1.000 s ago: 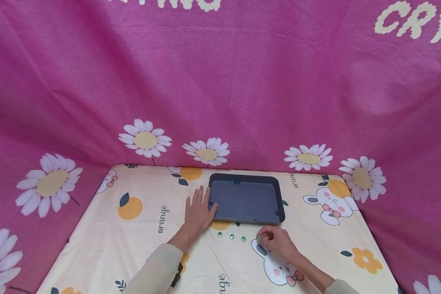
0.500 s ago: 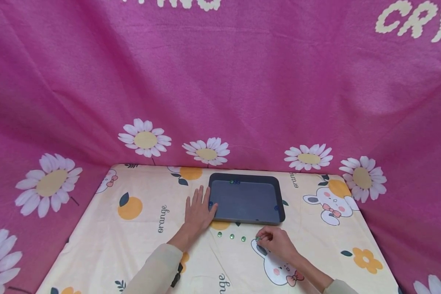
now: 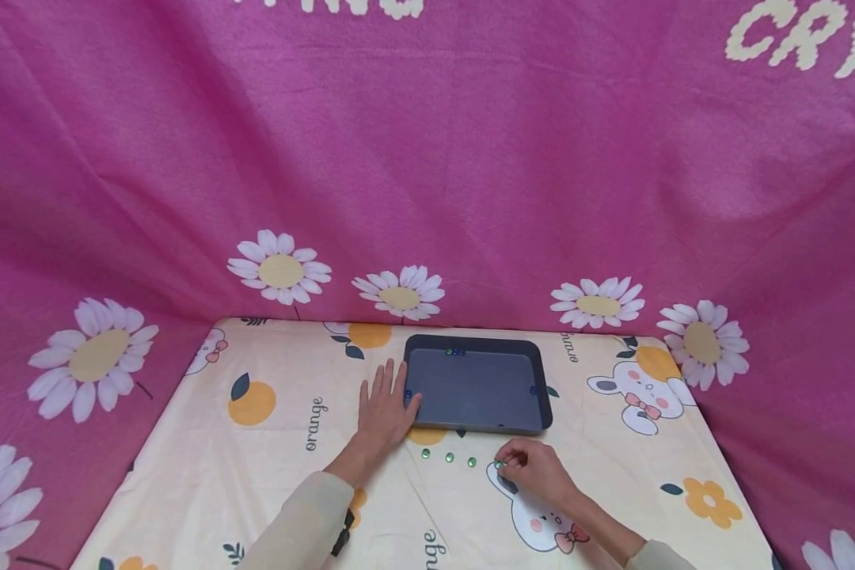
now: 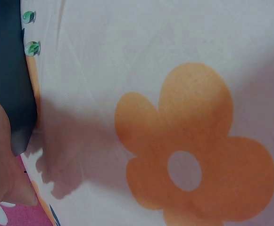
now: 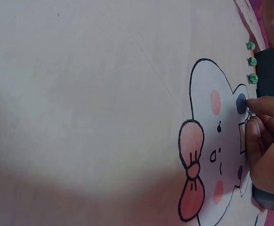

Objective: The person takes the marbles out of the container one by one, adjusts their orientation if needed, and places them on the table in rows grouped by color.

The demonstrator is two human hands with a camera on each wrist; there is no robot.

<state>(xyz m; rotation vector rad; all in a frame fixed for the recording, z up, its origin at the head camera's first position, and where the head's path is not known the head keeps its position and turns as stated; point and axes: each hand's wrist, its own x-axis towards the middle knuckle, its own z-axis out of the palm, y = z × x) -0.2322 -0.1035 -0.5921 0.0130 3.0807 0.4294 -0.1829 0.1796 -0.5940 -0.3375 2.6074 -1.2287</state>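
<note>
My left hand [image 3: 387, 404] lies with straight fingers along the left side of a dark grey rectangular tray [image 3: 479, 430], its thumb over the rim. In front of the tray, three green-and-clear marbles [image 3: 450, 457] form a row on the cloth. At the row's right end, my right hand [image 3: 537, 471] pinches another green marble [image 3: 499, 465] between thumb and forefinger, close over the cloth. The right wrist view shows these fingertips [image 5: 255, 104] together, mostly hiding that marble. Two of the row's marbles [image 4: 32, 48] show beside the tray in the left wrist view.
Inside the tray, a green marble [image 3: 449, 352] and blue marbles [image 3: 458, 352] sit by the back wall. One blue marble [image 3: 408, 393] is at the left wall, another blue marble [image 3: 533, 390] near the right. A pink flowered curtain [image 3: 484, 198] hangs behind the printed tablecloth [image 3: 256, 467].
The blue marble near the tray's right wall has rolled toward the back. My right hand has shifted very slightly left with its marble; the left hand stays in place.
</note>
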